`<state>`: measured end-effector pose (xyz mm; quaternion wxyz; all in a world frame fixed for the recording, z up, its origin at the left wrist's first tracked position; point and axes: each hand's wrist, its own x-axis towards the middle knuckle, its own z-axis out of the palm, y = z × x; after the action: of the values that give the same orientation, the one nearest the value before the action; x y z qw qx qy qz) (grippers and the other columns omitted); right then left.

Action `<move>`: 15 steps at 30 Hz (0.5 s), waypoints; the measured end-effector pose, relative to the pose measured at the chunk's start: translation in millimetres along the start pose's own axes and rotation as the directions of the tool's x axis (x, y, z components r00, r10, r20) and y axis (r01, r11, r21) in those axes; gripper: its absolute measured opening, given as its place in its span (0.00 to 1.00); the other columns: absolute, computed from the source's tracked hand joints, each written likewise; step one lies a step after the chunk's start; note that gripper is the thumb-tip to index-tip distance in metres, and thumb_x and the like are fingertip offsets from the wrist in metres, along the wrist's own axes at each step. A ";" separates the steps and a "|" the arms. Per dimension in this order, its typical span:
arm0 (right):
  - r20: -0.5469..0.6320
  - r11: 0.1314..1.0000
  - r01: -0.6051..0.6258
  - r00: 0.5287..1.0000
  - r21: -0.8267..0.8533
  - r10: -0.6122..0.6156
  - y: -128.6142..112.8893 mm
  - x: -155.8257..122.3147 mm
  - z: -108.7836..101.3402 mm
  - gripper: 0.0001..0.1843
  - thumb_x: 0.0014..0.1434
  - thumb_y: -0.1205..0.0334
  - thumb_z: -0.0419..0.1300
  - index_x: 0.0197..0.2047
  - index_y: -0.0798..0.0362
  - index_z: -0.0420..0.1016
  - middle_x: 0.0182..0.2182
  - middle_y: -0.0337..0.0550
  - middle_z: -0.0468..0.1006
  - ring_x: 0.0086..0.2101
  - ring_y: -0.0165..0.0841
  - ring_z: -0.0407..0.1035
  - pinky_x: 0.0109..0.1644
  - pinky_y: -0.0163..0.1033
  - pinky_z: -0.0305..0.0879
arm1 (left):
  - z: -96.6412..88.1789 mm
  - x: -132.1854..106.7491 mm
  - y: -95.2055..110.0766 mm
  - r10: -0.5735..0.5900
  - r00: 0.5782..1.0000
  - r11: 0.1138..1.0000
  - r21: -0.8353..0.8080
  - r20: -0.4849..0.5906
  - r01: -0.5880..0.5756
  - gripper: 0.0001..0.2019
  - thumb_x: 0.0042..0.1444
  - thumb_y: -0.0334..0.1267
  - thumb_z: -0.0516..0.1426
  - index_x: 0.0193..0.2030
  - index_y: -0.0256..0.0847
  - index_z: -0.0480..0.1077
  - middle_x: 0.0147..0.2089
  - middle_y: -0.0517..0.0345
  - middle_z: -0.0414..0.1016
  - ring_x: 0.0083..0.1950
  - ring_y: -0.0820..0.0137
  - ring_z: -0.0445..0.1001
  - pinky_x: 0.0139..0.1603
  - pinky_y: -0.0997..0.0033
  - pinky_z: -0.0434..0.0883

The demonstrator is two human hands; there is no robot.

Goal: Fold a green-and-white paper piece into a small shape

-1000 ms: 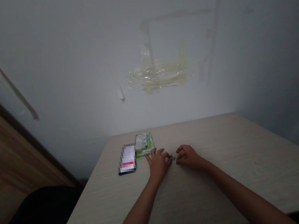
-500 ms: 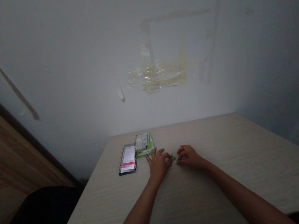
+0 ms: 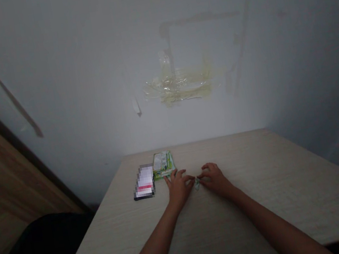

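Observation:
A small pale-green crumpled piece, perhaps of paper or film point(image 3: 197, 184), is between my hands at the middle of the table; its kind is too small to make out. My left hand point(image 3: 179, 187) pinches its left side with thumb and forefinger, the other fingers spread. From the right, my right hand point(image 3: 215, 179) pinches its upper edge with the fingertips. Just beyond my left fingers lies a flat green and white printed packet point(image 3: 162, 163).
A phone with a blurred screen point(image 3: 144, 183) lies left of the packet. The wooden table point(image 3: 261, 181) meets a wall with yellowed tape point(image 3: 182, 86). A dark object point(image 3: 44, 250) stands beyond the table's left edge, near wooden panelling point(image 3: 9, 169).
My right fingertips have moved up and left, closer to my left fingertips. The small green piece now hangs or lies lower between them, towards me.

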<state>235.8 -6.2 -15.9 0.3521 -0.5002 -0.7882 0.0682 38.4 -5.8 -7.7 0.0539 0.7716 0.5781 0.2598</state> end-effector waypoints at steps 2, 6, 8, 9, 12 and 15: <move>-0.011 1.000 -0.012 1.000 0.000 0.012 -0.2 1.0 -0.6 0.07 0.54 0.57 0.66 0.37 0.47 0.82 0.46 0.48 0.73 0.50 0.41 0.62 0.57 0.47 0.59 | -0.7 -0.2 0.9 -0.004 1.000 1.000 -0.005 -0.011 0.004 0.07 0.56 0.47 0.59 0.40 0.60 0.78 0.59 0.61 0.70 0.67 0.52 0.54 0.64 0.27 0.36; -0.020 1.000 -0.015 1.000 -0.017 0.014 -2.2 2.2 -3.3 0.06 0.54 0.58 0.65 0.35 0.49 0.81 0.43 0.48 0.74 0.48 0.41 0.63 0.55 0.47 0.61 | -1.6 -0.5 2.5 -0.014 1.000 1.000 -0.014 -0.011 0.014 0.09 0.55 0.49 0.60 0.42 0.58 0.78 0.59 0.60 0.71 0.67 0.53 0.56 0.65 0.29 0.37; -0.020 0.999 -0.008 1.000 -0.032 0.008 -2.2 2.6 -4.1 0.07 0.55 0.57 0.65 0.34 0.51 0.81 0.42 0.49 0.74 0.46 0.40 0.64 0.54 0.46 0.61 | -1.7 -0.6 2.8 -0.013 1.000 1.000 -0.005 0.001 0.013 0.12 0.54 0.50 0.60 0.45 0.57 0.77 0.59 0.58 0.71 0.66 0.53 0.56 0.66 0.29 0.37; -0.021 0.999 -0.008 1.000 -0.040 0.007 -1.8 2.7 -4.1 0.07 0.55 0.57 0.65 0.34 0.51 0.80 0.41 0.49 0.74 0.46 0.40 0.64 0.53 0.46 0.62 | -1.6 -0.5 2.8 -0.012 1.000 1.000 0.001 0.006 0.012 0.15 0.53 0.51 0.61 0.47 0.56 0.76 0.59 0.56 0.70 0.66 0.53 0.57 0.66 0.30 0.37; -0.033 0.998 -0.020 0.999 -0.066 0.018 0.2 3.3 -3.0 0.08 0.56 0.57 0.64 0.34 0.52 0.79 0.39 0.48 0.74 0.45 0.40 0.65 0.51 0.45 0.62 | -0.8 -0.3 2.0 -0.010 1.000 1.000 0.005 0.021 0.010 0.17 0.51 0.51 0.62 0.48 0.56 0.76 0.60 0.55 0.70 0.66 0.52 0.56 0.66 0.29 0.36; -0.041 0.997 -0.012 0.999 -0.071 0.009 1.8 3.9 -1.2 0.08 0.57 0.57 0.63 0.34 0.53 0.78 0.39 0.48 0.74 0.45 0.39 0.65 0.50 0.44 0.63 | 0.4 -0.2 0.8 0.018 0.999 1.000 -0.002 0.032 -0.018 0.13 0.52 0.49 0.62 0.45 0.58 0.77 0.60 0.58 0.69 0.67 0.52 0.55 0.65 0.28 0.35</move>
<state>236.9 -2.3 -13.9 0.3496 -0.5177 -0.7802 0.0317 39.3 -6.1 -7.9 0.0616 0.7807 0.5701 0.2482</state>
